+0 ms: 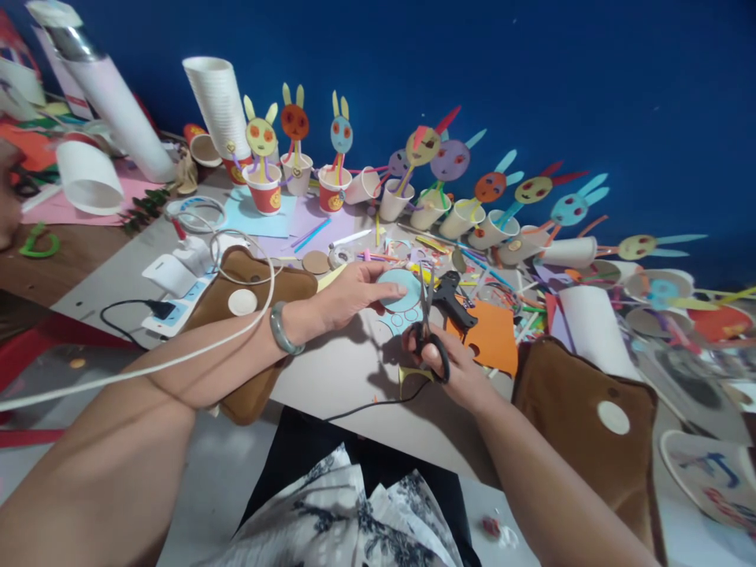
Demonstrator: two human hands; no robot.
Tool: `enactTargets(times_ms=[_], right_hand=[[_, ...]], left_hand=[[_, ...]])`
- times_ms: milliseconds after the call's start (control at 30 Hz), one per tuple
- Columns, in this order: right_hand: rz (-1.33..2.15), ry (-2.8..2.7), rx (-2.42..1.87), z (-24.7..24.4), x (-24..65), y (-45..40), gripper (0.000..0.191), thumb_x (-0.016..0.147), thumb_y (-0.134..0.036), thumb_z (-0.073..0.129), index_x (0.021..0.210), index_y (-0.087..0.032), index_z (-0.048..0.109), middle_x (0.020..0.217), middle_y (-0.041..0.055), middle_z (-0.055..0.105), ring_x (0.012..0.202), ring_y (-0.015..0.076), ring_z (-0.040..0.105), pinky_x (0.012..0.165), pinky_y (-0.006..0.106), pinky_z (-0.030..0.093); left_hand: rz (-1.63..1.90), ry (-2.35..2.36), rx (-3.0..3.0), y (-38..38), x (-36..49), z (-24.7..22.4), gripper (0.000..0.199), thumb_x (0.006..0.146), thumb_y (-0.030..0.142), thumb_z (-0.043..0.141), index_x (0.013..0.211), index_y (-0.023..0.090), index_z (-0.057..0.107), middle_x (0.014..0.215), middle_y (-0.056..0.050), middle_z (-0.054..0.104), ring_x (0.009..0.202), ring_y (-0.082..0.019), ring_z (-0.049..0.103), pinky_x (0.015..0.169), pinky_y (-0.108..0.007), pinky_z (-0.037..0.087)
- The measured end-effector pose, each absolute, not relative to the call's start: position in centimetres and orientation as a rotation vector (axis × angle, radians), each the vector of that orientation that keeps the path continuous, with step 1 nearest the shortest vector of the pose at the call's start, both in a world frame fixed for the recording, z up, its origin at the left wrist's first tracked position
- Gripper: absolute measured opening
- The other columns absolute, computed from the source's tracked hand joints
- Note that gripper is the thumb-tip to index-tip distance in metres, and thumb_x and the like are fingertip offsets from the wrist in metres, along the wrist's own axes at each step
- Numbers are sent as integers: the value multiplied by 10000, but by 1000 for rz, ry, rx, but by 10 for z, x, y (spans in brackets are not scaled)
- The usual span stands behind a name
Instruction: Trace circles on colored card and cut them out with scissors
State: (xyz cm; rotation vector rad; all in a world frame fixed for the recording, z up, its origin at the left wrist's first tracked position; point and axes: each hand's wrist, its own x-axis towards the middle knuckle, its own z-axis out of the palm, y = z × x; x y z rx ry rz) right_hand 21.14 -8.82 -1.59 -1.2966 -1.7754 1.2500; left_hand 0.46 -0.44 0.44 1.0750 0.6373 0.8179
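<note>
My left hand pinches a round piece of light blue paper by its left side, thumb on top. In my right hand is a pair of scissors with black handles, its blades pointing up, slightly apart, beside the paper's right edge. Below the disc lies a blue paper scrap with circles drawn on it. A black glue gun rests just right of the blades, partly over an orange sheet with a hole in it.
Paper cups with rabbit-faced figures line the blue wall. Brown cushion-like pouches lie on both sides. A power strip with chargers stands left; a white cable crosses over my left arm. Paper scraps and pipe cleaners clutter the table's middle.
</note>
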Motion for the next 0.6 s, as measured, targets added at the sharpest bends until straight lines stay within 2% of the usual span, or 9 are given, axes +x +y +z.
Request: enactTargets(times_ms=[367, 600], right_hand=[[1270, -1785, -1293, -17, 210, -89, 663, 820, -869, 514, 775, -209, 538, 729, 10, 507, 656, 159, 442, 602, 311, 362], [1307, -1771, -1282, -14, 210, -89, 674, 796, -880, 535, 761, -206, 545, 720, 16, 520, 666, 166, 456, 602, 310, 363]], left_hand=[[817, 643, 1047, -5, 5, 6, 173, 700, 216, 732, 826, 128, 652, 671, 35, 616, 572, -69, 556, 546, -204, 434], [831, 652, 1036, -4, 6, 2, 260, 658, 216, 722, 899, 126, 689, 771, 13, 654, 622, -75, 585, 596, -212, 468]])
